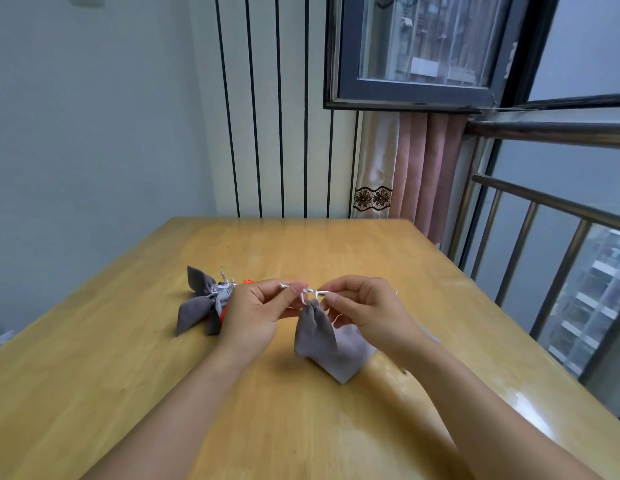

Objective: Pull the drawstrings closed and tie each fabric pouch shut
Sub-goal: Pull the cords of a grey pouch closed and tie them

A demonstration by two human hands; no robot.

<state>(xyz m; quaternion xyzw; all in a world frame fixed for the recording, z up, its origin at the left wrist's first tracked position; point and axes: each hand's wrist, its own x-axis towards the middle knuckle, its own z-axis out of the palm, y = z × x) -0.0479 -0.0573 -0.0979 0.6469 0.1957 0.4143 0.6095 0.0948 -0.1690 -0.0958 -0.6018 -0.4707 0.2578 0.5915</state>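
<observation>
No legible text, label, brand mark, number or sign appears anywhere in the frame. The lace band on the curtain (372,198), right of centre, carries a floral pattern, not lettering. The building fronts seen through the window (422,46) at upper right are too blurred to show any writing.

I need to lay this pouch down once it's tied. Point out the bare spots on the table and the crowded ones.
Bare wood lies along the far table edge, behind both hands, and across the near left corner. Crowded: the pile of pouches beside the left hand, and the middle, where the right hand and the left pinch the drawstring of the grey pouch.
</observation>
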